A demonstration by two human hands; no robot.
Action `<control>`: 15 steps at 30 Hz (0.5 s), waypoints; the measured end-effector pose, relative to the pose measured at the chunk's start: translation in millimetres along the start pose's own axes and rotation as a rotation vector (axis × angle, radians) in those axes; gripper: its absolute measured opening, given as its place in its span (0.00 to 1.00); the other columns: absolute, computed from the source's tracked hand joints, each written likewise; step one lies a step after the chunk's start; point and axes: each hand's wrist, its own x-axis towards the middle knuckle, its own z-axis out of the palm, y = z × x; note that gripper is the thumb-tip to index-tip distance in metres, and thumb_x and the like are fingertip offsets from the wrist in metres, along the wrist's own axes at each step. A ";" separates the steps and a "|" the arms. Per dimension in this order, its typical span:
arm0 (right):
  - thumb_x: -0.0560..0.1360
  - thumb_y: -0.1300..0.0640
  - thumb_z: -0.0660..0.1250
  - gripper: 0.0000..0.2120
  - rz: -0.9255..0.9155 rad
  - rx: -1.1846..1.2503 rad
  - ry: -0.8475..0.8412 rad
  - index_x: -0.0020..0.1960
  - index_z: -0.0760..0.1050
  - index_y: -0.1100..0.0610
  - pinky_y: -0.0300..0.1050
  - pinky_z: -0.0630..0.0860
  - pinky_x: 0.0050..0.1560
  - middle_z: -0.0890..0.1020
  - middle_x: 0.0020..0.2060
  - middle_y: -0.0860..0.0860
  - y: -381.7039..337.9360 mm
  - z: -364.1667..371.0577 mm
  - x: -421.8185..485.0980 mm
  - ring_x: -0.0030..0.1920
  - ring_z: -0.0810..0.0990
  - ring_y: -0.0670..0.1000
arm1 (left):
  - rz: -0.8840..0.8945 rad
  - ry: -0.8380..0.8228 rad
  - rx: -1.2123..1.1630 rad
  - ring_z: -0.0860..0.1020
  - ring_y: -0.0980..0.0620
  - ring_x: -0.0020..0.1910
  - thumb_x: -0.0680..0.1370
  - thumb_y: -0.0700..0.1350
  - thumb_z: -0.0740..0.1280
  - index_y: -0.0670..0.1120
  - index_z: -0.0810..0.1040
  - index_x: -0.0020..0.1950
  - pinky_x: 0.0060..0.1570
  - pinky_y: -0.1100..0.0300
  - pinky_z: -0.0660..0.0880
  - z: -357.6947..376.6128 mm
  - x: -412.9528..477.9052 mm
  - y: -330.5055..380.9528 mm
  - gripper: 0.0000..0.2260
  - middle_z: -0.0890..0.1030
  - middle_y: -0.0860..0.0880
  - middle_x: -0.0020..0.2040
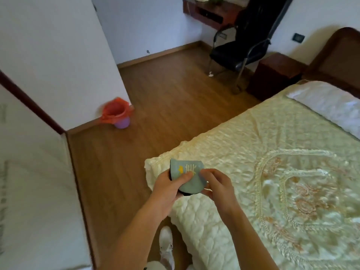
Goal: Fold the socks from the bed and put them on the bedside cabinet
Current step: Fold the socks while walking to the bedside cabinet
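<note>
I am looking down at the bed (272, 152), which is filling the right half of the frame, its cream quilt reaching a corner at lower centre. The wooden floor (165, 98) is lying open and bare through the middle of the frame, running up to the white wall (58, 45) at upper left. At upper right, the bedside cabinet (276, 73) is standing just beside the head of the bed, with a black chair (243, 47) near it on its left. A bin (117, 114) with a red bag is sitting against the wall at left centre, well apart from the bed.

At lower centre, over the bed's corner, I am holding the folded socks (187, 176) in both hands. The pale blue bundle is running its long axis from upper left to lower right, its patterned face turning up toward the camera. My left hand (169, 190) is clamping the bundle, thumb lying across its face, fingers beneath. My right hand (218, 184) is pinching its right edge with fingertips together. A white shoe (166, 244) is showing at the bottom.
</note>
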 end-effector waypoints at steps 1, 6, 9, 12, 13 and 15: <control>0.71 0.44 0.69 0.16 0.003 -0.021 -0.046 0.49 0.84 0.55 0.47 0.85 0.47 0.88 0.47 0.54 1.6 11.3 -0.1 0.50 0.87 0.54 | 0.013 0.039 -0.022 0.85 0.48 0.50 0.65 0.48 0.78 0.46 0.81 0.56 0.46 0.52 0.82 -11.5 -7.2 -1.0 0.21 0.88 0.46 0.49; 0.72 0.44 0.68 0.18 -0.006 -0.138 -0.246 0.52 0.83 0.56 0.53 0.85 0.53 0.86 0.50 0.55 0.5 75.6 2.1 0.53 0.86 0.55 | 0.078 0.208 -0.134 0.85 0.49 0.51 0.65 0.49 0.77 0.47 0.79 0.59 0.45 0.53 0.83 -68.9 -38.4 3.8 0.23 0.87 0.48 0.50; 0.75 0.47 0.70 0.13 -0.004 -0.167 -0.363 0.51 0.84 0.55 0.48 0.86 0.48 0.86 0.49 0.54 0.8 116.5 5.4 0.52 0.86 0.54 | 0.128 0.288 -0.201 0.85 0.49 0.52 0.64 0.50 0.78 0.47 0.78 0.60 0.45 0.54 0.83 -104.9 -53.6 8.0 0.26 0.87 0.48 0.51; 0.70 0.44 0.71 0.15 0.011 -0.183 -0.453 0.49 0.84 0.53 0.40 0.83 0.40 0.87 0.43 0.49 4.0 156.6 8.0 0.48 0.87 0.49 | 0.155 0.365 -0.248 0.85 0.48 0.52 0.65 0.49 0.77 0.47 0.79 0.58 0.44 0.55 0.83 -139.9 -62.2 6.0 0.24 0.87 0.47 0.51; 0.70 0.44 0.71 0.14 0.015 -0.188 -0.482 0.48 0.84 0.52 0.38 0.82 0.38 0.88 0.42 0.47 5.9 169.7 9.6 0.47 0.87 0.48 | 0.161 0.387 -0.263 0.85 0.48 0.51 0.66 0.48 0.77 0.47 0.79 0.58 0.42 0.55 0.83 -151.6 -63.5 6.1 0.22 0.87 0.47 0.50; 0.75 0.48 0.72 0.08 0.032 -0.198 -0.526 0.48 0.84 0.52 0.37 0.82 0.38 0.88 0.42 0.47 10.3 196.0 15.6 0.46 0.88 0.47 | 0.171 0.427 -0.281 0.85 0.48 0.51 0.67 0.48 0.76 0.46 0.79 0.58 0.41 0.56 0.82 -176.5 -62.8 8.0 0.21 0.87 0.47 0.50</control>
